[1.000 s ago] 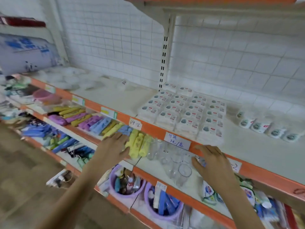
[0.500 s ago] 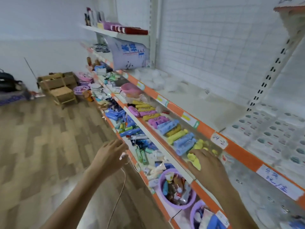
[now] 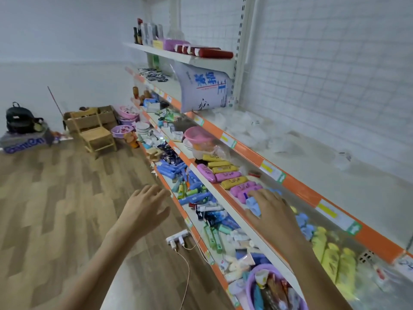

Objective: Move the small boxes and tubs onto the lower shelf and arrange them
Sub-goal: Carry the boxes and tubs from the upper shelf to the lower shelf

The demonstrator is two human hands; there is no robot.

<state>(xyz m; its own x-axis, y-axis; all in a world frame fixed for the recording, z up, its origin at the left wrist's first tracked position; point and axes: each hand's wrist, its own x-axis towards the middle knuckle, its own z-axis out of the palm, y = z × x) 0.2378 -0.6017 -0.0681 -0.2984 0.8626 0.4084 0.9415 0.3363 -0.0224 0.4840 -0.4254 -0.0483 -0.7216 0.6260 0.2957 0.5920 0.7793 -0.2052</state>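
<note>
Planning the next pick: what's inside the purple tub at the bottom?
The purple tub holds upright packets and tubes, blue, red and white among them. Its bottom and lower contents are covered by those packets.

Matt wood-grain floor (image 3: pixel 55 198), woven wicker chair (image 3: pixel 98 135) — glossy plastic pink tub (image 3: pixel 197 135), white wire-grid back panel (image 3: pixel 324 74).

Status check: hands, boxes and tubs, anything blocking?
Left hand open, over the floor, holding nothing. Right hand open, over the blue cases on the middle shelf. No small boxes or tubs in view. Nothing blocking the hands.
</note>
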